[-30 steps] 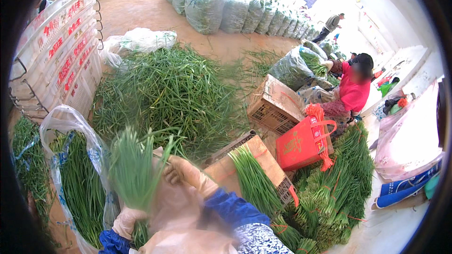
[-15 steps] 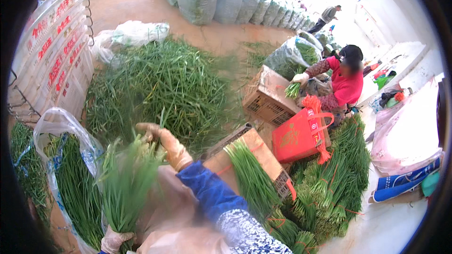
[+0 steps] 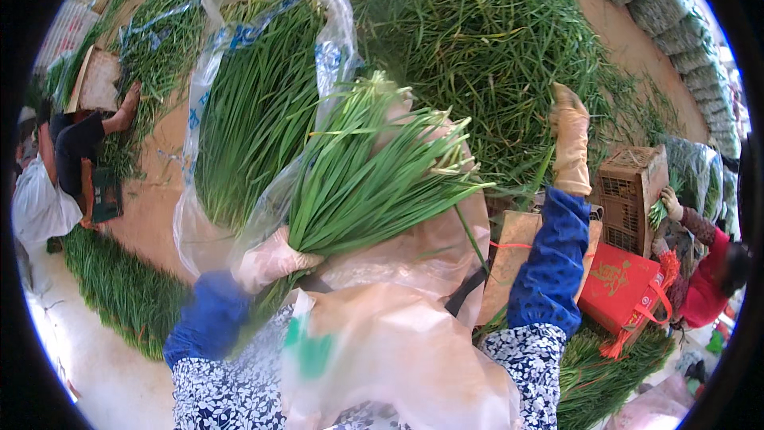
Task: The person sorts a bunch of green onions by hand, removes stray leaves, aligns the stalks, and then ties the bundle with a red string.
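Note:
My left hand (image 3: 274,261), in a pale glove, is wrapped round the leaf end of a bunch of garlic chives (image 3: 370,171). The bunch fans out over my lap, its pale cut ends pointing away and to the right. Out to the right, at the edge of a heap of loose green leaves (image 3: 485,40), my gloved right hand (image 3: 569,139) is held apart from the bunch with its fingers curled. A green blade hangs beside it; whether the fingers grip it is unclear. Left of the bunch, a clear plastic bag (image 3: 185,207) stands open, with long chives (image 3: 255,111) lying inside.
A cardboard-topped crate (image 3: 509,259) and a red bag (image 3: 617,283) stand right of my lap. Beyond them are a brown plastic crate (image 3: 629,191) and a co-worker in red (image 3: 708,279) holding chives. Tied bunches (image 3: 613,366) lie lower right; more chives (image 3: 127,291) lie left.
The view has swung left. My right hand has come away from the bunch's cut ends and out to the right. The bunch, still in my left hand, now leans right over my lap.

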Demonstrator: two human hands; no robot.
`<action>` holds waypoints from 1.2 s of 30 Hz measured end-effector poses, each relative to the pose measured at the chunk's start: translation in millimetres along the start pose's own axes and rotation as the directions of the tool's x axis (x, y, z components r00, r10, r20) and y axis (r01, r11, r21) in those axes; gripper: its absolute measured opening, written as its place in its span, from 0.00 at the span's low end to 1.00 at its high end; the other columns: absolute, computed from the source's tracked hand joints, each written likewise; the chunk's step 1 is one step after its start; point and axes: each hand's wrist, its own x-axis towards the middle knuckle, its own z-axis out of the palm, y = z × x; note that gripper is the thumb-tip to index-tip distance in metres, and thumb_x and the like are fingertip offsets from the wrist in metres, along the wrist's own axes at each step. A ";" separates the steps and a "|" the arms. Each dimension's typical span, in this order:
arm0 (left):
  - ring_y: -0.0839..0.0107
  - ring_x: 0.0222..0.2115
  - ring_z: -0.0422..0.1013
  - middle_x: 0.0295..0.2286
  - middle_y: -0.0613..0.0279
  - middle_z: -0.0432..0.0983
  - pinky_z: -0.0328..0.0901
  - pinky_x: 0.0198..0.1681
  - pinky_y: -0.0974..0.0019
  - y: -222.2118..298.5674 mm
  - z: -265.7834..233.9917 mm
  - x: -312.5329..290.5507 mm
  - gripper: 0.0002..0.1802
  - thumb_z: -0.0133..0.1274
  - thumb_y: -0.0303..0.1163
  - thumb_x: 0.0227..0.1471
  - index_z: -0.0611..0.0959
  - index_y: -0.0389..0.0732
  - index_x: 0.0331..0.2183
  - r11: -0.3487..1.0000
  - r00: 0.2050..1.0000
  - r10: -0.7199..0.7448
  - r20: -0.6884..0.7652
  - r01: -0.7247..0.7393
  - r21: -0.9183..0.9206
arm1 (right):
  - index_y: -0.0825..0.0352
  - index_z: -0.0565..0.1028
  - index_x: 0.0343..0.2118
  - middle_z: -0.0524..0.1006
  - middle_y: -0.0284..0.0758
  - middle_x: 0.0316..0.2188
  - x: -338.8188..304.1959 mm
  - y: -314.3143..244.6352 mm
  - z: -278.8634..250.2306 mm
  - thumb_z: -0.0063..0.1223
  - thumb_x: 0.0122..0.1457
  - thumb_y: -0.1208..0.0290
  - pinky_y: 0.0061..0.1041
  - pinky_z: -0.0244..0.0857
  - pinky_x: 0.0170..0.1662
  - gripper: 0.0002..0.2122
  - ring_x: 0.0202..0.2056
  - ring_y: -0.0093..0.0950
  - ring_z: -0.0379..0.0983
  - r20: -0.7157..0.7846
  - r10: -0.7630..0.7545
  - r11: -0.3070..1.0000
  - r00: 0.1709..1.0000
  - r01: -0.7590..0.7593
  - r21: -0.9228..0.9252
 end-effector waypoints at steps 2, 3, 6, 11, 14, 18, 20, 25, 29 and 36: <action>0.67 0.46 0.72 0.48 0.57 0.78 0.66 0.52 0.63 6.9 -1.8 3.5 0.28 0.58 0.33 0.57 0.75 0.38 0.58 0.993 0.995 -0.095 0.025 0.093 0.072 | 0.65 0.73 0.58 0.79 0.35 0.38 -19.0 -1.3 24.2 0.65 0.57 0.49 0.23 0.68 0.37 0.31 0.35 0.24 0.74 0.288 -0.183 0.929 0.940 0.261 -0.263; 0.67 0.46 0.72 0.47 0.57 0.79 0.66 0.51 0.63 9.5 -2.7 5.4 0.27 0.57 0.32 0.57 0.75 0.39 0.58 0.988 0.990 -0.130 0.049 0.125 0.090 | 0.66 0.70 0.62 0.80 0.41 0.45 -30.6 -4.2 37.5 0.66 0.55 0.49 0.29 0.71 0.46 0.36 0.43 0.31 0.77 0.446 -0.300 0.820 0.843 0.467 -0.332; 0.69 0.42 0.74 0.42 0.54 0.81 0.68 0.47 0.63 12.0 -5.7 7.8 0.25 0.56 0.31 0.57 0.77 0.42 0.56 0.980 0.989 -0.117 0.085 0.101 0.172 | 0.63 0.67 0.64 0.76 0.44 0.54 -54.8 -26.5 80.3 0.66 0.55 0.54 0.35 0.63 0.60 0.35 0.55 0.37 0.71 0.674 -0.459 0.701 0.579 0.702 -0.126; 0.61 0.43 0.75 0.44 0.49 0.80 0.69 0.48 0.60 -13.3 4.8 5.3 0.26 0.59 0.37 0.54 0.78 0.41 0.54 0.978 0.976 -0.208 0.067 0.207 0.019 | 0.66 0.81 0.48 0.84 0.41 0.37 -58.2 -52.7 135.3 0.64 0.57 0.59 0.33 0.73 0.43 0.20 0.40 0.36 0.82 0.675 -0.086 0.777 0.733 0.473 -0.415; 0.64 0.33 0.77 0.32 0.47 0.82 0.70 0.40 0.61 -39.5 12.4 10.0 0.16 0.57 0.35 0.53 0.84 0.39 0.43 0.942 0.961 -0.275 0.035 0.262 0.208 | 0.69 0.58 0.67 0.83 0.47 0.42 -38.6 -53.9 153.7 0.66 0.53 0.47 0.34 0.71 0.49 0.45 0.44 0.41 0.80 0.569 -0.113 0.590 0.814 0.516 -0.621; 0.58 0.32 0.76 0.27 0.50 0.79 0.69 0.37 0.57 -60.8 15.5 5.7 0.11 0.59 0.35 0.50 0.85 0.40 0.34 0.961 0.999 -0.024 0.048 0.009 0.278 | 0.72 0.60 0.67 0.77 0.43 0.53 -45.0 -40.7 193.4 0.66 0.57 0.59 0.30 0.65 0.58 0.39 0.53 0.32 0.73 0.908 0.082 0.792 0.410 0.526 -0.309; 0.57 0.31 0.74 0.25 0.53 0.77 0.68 0.35 0.56 -61.8 17.9 -2.4 0.06 0.61 0.31 0.47 0.82 0.41 0.29 0.910 0.954 0.299 0.028 -0.294 0.293 | 0.74 0.70 0.59 0.80 0.40 0.48 -52.8 -40.7 193.7 0.61 0.59 0.70 0.26 0.68 0.54 0.26 0.48 0.28 0.76 0.889 0.055 0.929 0.455 0.303 -0.213; 0.54 0.30 0.72 0.25 0.57 0.73 0.66 0.32 0.53 -50.7 15.3 -8.1 0.13 0.65 0.20 0.40 0.77 0.40 0.27 0.868 0.864 0.495 -0.092 -0.496 0.019 | 0.72 0.80 0.48 0.83 0.33 0.38 -41.7 -30.4 127.8 0.58 0.59 0.79 0.18 0.70 0.39 0.13 0.36 0.18 0.77 0.742 -0.111 0.993 0.661 0.107 0.053; 0.53 0.30 0.72 0.27 0.53 0.73 0.66 0.33 0.54 -41.6 -3.4 4.7 0.08 0.61 0.27 0.46 0.77 0.38 0.29 0.910 0.910 0.414 0.020 -0.415 0.015 | 0.69 0.83 0.44 0.84 0.28 0.37 -9.3 -12.6 85.7 0.58 0.62 0.76 0.16 0.68 0.36 0.09 0.33 0.15 0.74 0.641 -0.158 0.945 0.751 0.304 -0.123; 0.51 0.26 0.67 0.22 0.52 0.66 0.62 0.30 0.52 -31.5 -12.5 23.3 0.10 0.57 0.31 0.43 0.73 0.38 0.20 0.644 0.710 0.670 0.217 -0.702 0.305 | 0.61 0.60 0.69 0.68 0.48 0.62 -39.2 -70.8 94.6 0.64 0.55 0.55 0.37 0.59 0.64 0.40 0.63 0.42 0.64 0.726 -0.318 0.331 0.610 0.789 -0.518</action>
